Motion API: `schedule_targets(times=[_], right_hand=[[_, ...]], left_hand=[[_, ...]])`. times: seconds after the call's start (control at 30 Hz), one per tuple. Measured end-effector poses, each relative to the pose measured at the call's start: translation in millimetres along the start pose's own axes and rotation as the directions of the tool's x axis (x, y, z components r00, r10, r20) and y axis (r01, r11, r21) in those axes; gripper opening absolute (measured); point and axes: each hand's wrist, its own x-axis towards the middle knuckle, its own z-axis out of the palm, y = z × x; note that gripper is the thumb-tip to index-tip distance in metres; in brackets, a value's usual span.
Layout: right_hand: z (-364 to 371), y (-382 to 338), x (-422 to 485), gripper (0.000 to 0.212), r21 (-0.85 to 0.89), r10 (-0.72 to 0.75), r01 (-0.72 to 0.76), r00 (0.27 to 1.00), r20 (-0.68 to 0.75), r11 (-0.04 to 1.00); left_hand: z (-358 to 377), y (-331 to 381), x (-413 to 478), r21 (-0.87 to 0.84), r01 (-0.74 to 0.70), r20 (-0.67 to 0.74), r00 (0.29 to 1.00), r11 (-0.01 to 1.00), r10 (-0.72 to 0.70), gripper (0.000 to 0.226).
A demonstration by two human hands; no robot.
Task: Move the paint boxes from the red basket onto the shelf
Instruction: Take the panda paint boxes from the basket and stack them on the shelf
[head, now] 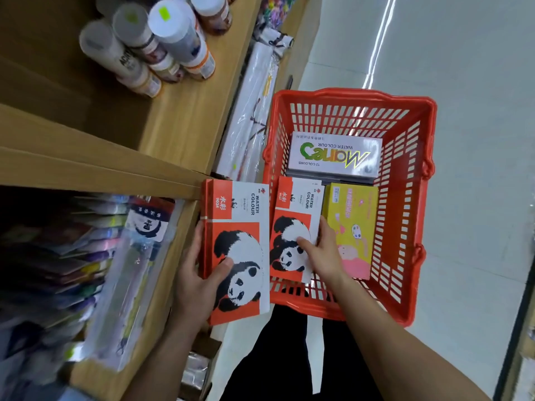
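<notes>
The red basket (405, 198) stands on the floor at centre right. My left hand (197, 279) grips a stack of red-and-white panda water colour boxes (240, 227) outside the basket, beside the wooden shelf edge (162, 180). My right hand (321, 253) reaches into the basket and closes on another panda box (295, 209) standing at its left side. A yellow paint box (351, 215) lies to the right of that one. A white water colour box (335, 157) lies flat at the far end of the basket.
Paint bottles (162, 47) crowd the upper shelf. Packs of coloured brushes and pens (95, 241) fill the lower shelf at left. Wrapped paper rolls (252, 111) lean between shelf and basket. Pale floor (477, 111) stretches to the right.
</notes>
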Motion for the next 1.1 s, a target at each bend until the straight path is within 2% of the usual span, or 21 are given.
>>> schedule_targets(times=[0.17, 0.27, 0.43, 0.63, 0.8, 0.9, 1.1], right_hand=[[2, 3, 7, 0.086, 0.009, 0.115, -0.115, 0.993, -0.018, 0.993], [8, -2, 6, 0.101, 0.004, 0.078, -0.078, 0.997, -0.01, 0.997], [19, 7, 1, 0.094, -0.059, -0.007, 0.004, 0.999, -0.049, 0.998], [10, 17, 0, 0.082, 0.059, -0.01, 0.014, 0.998, -0.067, 0.998], [11, 9, 5, 0.099, 0.051, 0.017, -0.014, 0.997, -0.075, 0.999], [10, 10, 7, 0.092, 0.036, 0.021, -0.021, 1.0, -0.007, 0.999], [13, 1, -2, 0.076, 0.103, -0.02, 0.023, 1.0, -0.023, 0.994]], left_hand=[[-5, -8, 2, -0.014, 0.015, 0.034, 0.999, 1.0, -0.014, 0.085], [-6, -11, 4, -0.016, 0.001, 0.034, 0.999, 1.0, 0.0, 0.084], [-8, -17, 4, -0.014, 0.011, 0.035, 0.999, 1.0, -0.01, 0.085], [-7, -17, 4, -0.04, 0.017, 0.042, 0.999, 0.999, -0.015, 0.085], [-8, -16, 4, -0.047, 0.02, 0.041, 0.999, 0.999, -0.018, 0.083], [-9, -16, 4, -0.038, 0.025, 0.041, 0.999, 0.999, -0.023, 0.084], [-7, -12, 4, -0.031, 0.004, 0.04, 0.999, 1.0, -0.003, 0.084]])
